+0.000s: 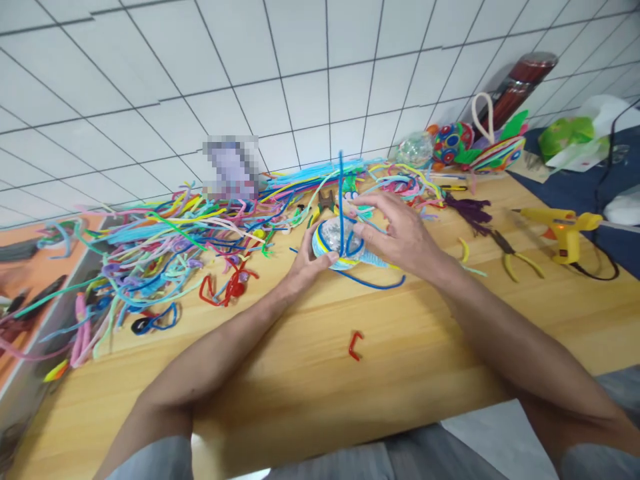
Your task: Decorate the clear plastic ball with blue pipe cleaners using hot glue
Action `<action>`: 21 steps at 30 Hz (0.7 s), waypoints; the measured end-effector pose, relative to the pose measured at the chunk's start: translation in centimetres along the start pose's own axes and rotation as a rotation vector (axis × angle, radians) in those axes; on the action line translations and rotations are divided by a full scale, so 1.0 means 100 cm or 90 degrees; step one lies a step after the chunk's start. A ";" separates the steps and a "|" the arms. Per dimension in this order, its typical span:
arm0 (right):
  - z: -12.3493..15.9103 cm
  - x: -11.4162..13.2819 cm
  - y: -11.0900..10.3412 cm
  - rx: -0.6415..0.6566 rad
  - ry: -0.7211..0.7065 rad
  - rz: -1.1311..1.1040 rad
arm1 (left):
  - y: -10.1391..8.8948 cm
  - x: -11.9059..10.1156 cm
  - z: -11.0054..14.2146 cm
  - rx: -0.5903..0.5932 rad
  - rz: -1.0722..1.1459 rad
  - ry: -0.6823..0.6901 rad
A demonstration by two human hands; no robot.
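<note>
My left hand point(313, 261) is closed around the side of a clear ball point(336, 233), its thumb across the lower front. Pale blue and yellow pipe cleaners wrap the ball's edge. A dark blue pipe cleaner point(341, 193) stands upright from its front, and another blue one curves beside it. At the ball's upper right, my right hand point(395, 230) has its thumb and fingers bent around the curved blue pipe cleaner point(356, 245); the exact contact is partly hidden. A further blue strand point(373, 285) reaches out below the ball, over the table.
A tangled heap of pipe cleaners point(165, 247) covers the left and back. A bent red piece point(355, 345) lies in front. At right are pliers point(515, 257) and a yellow glue gun point(565, 230) with a cord. Finished colourful fish point(495, 153) and a red flask point(523, 87) stand behind.
</note>
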State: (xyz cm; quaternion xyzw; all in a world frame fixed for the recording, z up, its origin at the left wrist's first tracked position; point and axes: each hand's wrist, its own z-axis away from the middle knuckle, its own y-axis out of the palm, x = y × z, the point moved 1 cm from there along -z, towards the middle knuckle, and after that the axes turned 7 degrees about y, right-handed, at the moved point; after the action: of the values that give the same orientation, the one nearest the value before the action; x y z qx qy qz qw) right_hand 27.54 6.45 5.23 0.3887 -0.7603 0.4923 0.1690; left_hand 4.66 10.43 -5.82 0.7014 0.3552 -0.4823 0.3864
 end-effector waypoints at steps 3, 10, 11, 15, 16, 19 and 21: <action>0.003 0.009 -0.002 -0.025 -0.026 0.033 | 0.007 -0.002 -0.004 -0.031 0.066 -0.022; 0.016 0.021 0.010 -0.029 -0.044 0.096 | 0.022 -0.025 -0.005 -0.048 0.154 -0.045; 0.018 0.021 0.012 -0.039 -0.046 0.106 | 0.023 -0.026 -0.005 -0.053 0.161 -0.045; 0.023 0.021 0.019 -0.073 -0.046 0.135 | 0.025 -0.024 -0.005 -0.060 0.182 -0.048; 0.024 0.021 0.021 -0.079 -0.051 0.138 | 0.025 -0.023 -0.005 -0.061 0.184 -0.049; 0.026 0.020 0.026 -0.098 -0.071 0.143 | 0.023 -0.017 -0.005 -0.066 0.174 -0.044; 0.027 0.019 0.029 -0.109 -0.079 0.150 | 0.021 -0.013 -0.005 -0.075 0.158 -0.040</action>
State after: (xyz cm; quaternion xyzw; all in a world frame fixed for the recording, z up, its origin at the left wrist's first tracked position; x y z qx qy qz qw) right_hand 24.41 3.93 3.43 0.3106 -0.8487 0.4174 0.0952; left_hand 6.35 9.76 -4.04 0.7005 0.2813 -0.4311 0.4944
